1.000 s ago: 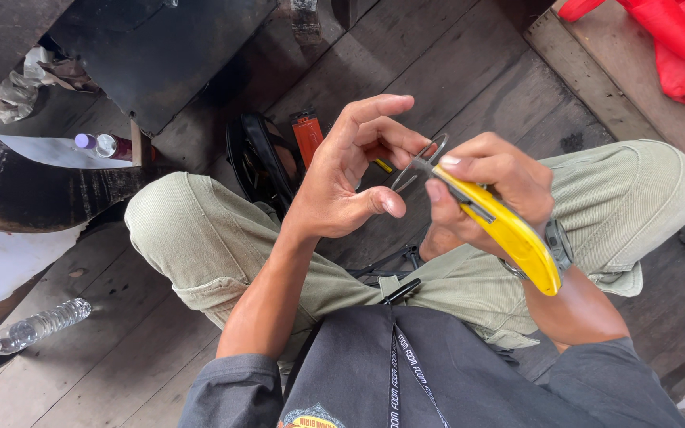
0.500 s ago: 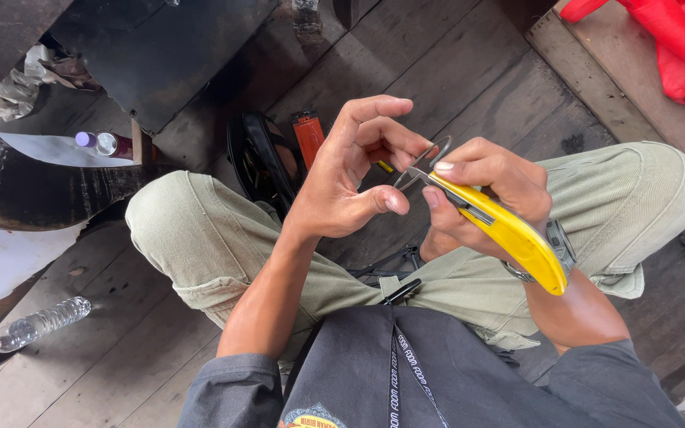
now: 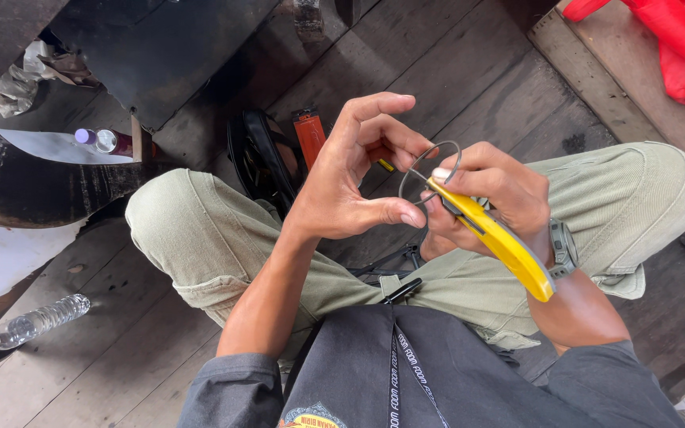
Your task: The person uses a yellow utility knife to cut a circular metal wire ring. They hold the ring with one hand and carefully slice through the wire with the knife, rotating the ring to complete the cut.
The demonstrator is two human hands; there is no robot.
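Seated cross-legged on plank floor (image 3: pixel 160 357), my left hand (image 3: pixel 342 186) fingers curled, pinching thin wire ring (image 3: pixel 430 170) above my lap, my right hand (image 3: pixel 493 194) gripping yellow utility knife (image 3: pixel 501 242) against it

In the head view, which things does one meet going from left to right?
Clear plastic bottle → black sandal → left hand → thin ring → right hand with yellow utility knife → red cloth.
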